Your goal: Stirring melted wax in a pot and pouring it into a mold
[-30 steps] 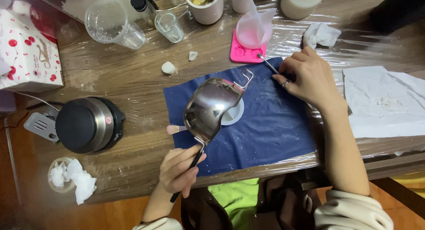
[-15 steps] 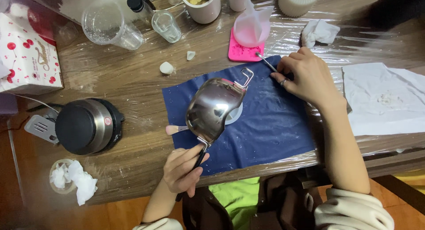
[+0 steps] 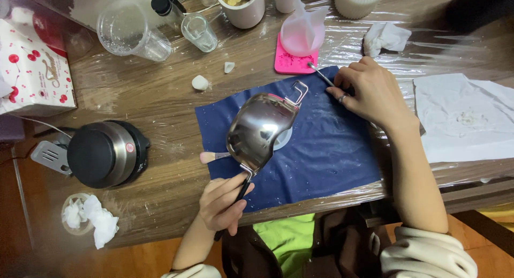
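My left hand point(image 3: 220, 203) grips the black handle of a small steel melting pot point(image 3: 259, 130), tilted over a white round mould point(image 3: 284, 139) on a dark blue cloth point(image 3: 326, 149). My right hand point(image 3: 372, 93) rests on the cloth's far right corner, holding a thin metal stirring tool point(image 3: 320, 74) whose tip points toward a pink square mat point(image 3: 292, 64). A translucent pink-tinted cup point(image 3: 304, 34) stands on that mat. A pink-tipped stick point(image 3: 213, 157) lies at the cloth's left edge, under the pot.
A black and steel heater point(image 3: 104, 153) sits left, beside a grey plug. A box with a cherry pattern point(image 3: 33, 77), clear cups point(image 3: 131, 34), a small glass point(image 3: 199, 31) and jars line the far edge. White paper point(image 3: 466, 117) lies right; crumpled tissues point(image 3: 91, 222) lie near left.
My right hand has shifted slightly along the cloth's top edge with the metal tool. The pot stays tilted in my left hand.
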